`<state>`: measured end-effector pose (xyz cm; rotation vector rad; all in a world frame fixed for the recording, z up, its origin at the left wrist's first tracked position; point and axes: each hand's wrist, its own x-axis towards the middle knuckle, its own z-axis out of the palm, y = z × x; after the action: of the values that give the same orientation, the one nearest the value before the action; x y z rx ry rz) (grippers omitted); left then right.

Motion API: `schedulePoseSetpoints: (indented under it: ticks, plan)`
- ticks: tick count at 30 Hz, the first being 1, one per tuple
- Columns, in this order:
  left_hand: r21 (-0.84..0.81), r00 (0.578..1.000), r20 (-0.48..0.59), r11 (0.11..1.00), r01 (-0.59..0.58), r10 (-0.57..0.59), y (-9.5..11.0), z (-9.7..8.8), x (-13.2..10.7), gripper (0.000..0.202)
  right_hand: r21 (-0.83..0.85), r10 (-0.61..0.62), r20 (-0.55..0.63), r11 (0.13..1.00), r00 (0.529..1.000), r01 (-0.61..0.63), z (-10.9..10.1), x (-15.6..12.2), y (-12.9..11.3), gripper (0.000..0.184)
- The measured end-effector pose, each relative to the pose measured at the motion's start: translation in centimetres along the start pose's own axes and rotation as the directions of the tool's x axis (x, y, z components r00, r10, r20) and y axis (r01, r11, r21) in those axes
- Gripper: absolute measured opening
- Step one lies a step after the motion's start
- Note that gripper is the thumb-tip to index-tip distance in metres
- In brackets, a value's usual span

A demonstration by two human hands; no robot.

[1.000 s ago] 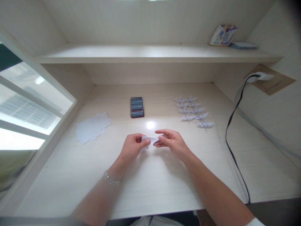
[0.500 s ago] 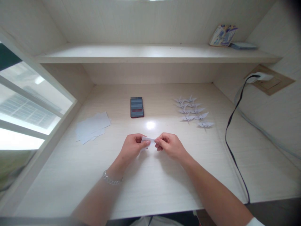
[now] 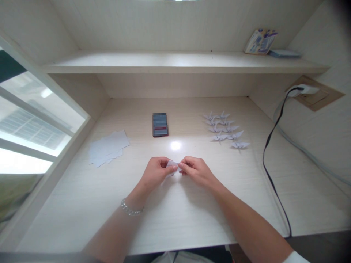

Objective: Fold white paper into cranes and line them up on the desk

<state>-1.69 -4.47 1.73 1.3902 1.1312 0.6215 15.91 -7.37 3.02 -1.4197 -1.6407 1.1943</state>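
Note:
A small folded piece of white paper (image 3: pixel 172 163) is held just above the desk, partly covered by my fingers. My left hand (image 3: pixel 157 171) pinches its left part, thumb on top. At its right end my right hand (image 3: pixel 197 170) is closed on it between thumb and forefinger. The two thumbs are close together. Beyond my right hand, several white folded-paper cranes (image 3: pixel 226 128) stand in rows on the desk. Loose white paper sheets (image 3: pixel 109 147) lie overlapping at the left.
A dark, blurred-out rectangular object (image 3: pixel 160 125) lies behind my hands. A black cable (image 3: pixel 265 146) runs from a wall socket (image 3: pixel 320 95) down the desk's right side. Above the desk is a shelf (image 3: pixel 164 60) with a colourful packet (image 3: pixel 261 41). A window is at the left.
My hands have come slightly closer together, and my right hand has shifted a little left. The paper between them is turned and shows less of its length.

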Motion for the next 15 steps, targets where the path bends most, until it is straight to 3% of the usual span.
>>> schedulePoseSetpoints:
  ticks: [7,10,15]
  plan:
    - [-0.013,1.000,-0.031,1.000,-0.006,0.006,0.50,0.32,-0.12,0.031,-0.093,-0.057,-0.066,0.994,0.996,0.051,0.20,0.24,-0.01,0.015]
    - [-0.019,0.998,-0.062,1.000,0.008,-0.009,0.70,0.38,-0.24,0.037,-0.079,-0.026,-0.055,0.997,0.998,0.022,0.38,0.31,0.13,0.017]
    - [-0.004,0.999,-0.027,1.000,0.017,-0.017,0.61,0.57,-0.22,0.037,-0.038,-0.006,-0.025,0.999,1.000,0.005,0.45,0.36,0.11,0.016]
